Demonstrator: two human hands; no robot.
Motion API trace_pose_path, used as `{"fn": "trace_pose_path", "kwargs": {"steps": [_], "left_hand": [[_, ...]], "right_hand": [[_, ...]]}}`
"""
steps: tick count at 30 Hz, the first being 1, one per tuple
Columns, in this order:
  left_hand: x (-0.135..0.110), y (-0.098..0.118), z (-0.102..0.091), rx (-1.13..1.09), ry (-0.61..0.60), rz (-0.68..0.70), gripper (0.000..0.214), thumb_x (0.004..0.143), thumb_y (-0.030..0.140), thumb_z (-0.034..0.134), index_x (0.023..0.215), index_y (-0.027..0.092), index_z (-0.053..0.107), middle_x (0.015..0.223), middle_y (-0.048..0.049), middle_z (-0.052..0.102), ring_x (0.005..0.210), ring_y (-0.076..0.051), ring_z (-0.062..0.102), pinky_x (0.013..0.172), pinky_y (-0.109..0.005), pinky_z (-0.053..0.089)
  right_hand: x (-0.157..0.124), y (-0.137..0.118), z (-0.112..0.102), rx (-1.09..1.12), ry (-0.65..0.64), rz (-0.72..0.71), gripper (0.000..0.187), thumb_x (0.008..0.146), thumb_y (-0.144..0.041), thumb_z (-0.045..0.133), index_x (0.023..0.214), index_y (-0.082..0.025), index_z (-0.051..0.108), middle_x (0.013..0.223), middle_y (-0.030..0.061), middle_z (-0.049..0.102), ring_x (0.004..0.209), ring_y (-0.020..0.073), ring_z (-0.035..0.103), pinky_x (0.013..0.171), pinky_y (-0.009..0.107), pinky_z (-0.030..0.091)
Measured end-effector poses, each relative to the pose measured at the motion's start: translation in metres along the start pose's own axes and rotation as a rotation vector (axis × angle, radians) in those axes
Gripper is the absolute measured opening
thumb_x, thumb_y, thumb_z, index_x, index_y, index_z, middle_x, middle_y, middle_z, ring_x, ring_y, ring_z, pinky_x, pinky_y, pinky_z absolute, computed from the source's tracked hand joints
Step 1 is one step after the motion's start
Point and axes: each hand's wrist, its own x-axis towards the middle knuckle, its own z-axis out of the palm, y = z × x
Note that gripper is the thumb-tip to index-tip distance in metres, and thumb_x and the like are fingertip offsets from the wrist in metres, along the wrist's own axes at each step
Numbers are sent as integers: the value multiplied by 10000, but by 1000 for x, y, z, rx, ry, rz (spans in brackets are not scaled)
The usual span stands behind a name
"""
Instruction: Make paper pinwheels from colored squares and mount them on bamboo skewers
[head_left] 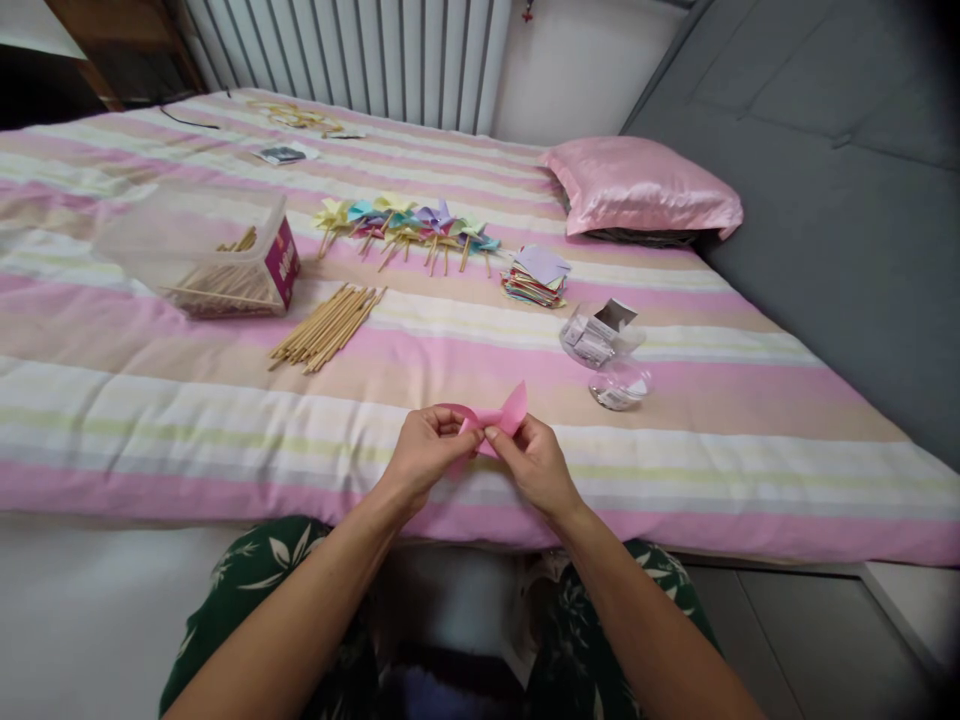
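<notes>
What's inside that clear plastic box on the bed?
Thin wooden sticks lie heaped inside the clear plastic box. A dark pink label covers much of one end, hiding anything straight behind it from this view.

The left hand (pixel 427 447) and right hand (pixel 537 462) cover parts of the pink paper (pixel 489 418); beyond it to the left, the box label (pixel 283 263) is too blurred to read; beyond it to the right, the small tub's (pixel 622 384) contents (pixel 612 398) are too tiny to tell; far beyond it, a red ornament (pixel 528 13) is cut off by the top edge
</notes>
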Motion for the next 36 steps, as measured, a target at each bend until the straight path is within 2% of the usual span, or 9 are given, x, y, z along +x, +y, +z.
{"fn": "trace_pose_path", "kwargs": {"steps": [6,11,14,17,20,27,36], "left_hand": [[2,0,-5,153,-62,35,170,618,243,695,561,127,585,500,40,507,446,-54,413,429,-179,277],[2,-1,-5,129,-41,23,172,631,262,691,595,121,600,526,28,530,472,-62,433,461,-184,298],[2,0,-5,124,-45,19,171,638,259,685,597,122,593,528,26,528,479,-64,432,468,-187,299],[0,1,-4,172,-69,38,173,644,251,674,573,121,584,512,31,500,474,-63,408,459,-190,270],[0,0,-5,194,-91,51,166,652,246,666,573,118,594,521,31,487,494,-67,406,479,-196,275],[2,-3,-7,193,-71,8,239,651,307,683,546,121,575,509,34,461,492,-68,381,486,-206,258],[-1,0,-6,177,-96,-1,237,604,271,691,513,130,524,488,52,390,462,-51,318,455,-202,200]], "right_hand": [[0,-2,0,120,-36,82,238,744,-383,642,864,-179,615,790,27,662,747,177,607,697,297,484],[-1,-7,0,214,-88,113,244,722,-336,670,910,-185,636,835,19,674,779,162,608,738,276,473],[-1,-7,-1,249,-78,135,196,708,-301,685,861,-182,656,794,4,671,735,140,597,716,256,463],[-1,-7,-2,245,-33,161,157,691,-303,695,769,-172,660,692,-9,648,635,123,565,641,246,450],[-1,-8,-2,222,-16,172,168,680,-318,699,732,-165,655,664,0,641,627,133,566,625,256,448],[-1,-6,-3,166,-54,135,191,695,-345,678,711,-159,639,673,11,634,641,141,566,621,265,449],[-5,-5,-2,135,-32,116,228,681,-346,693,611,-158,585,558,-33,549,513,94,465,513,230,377]]}}
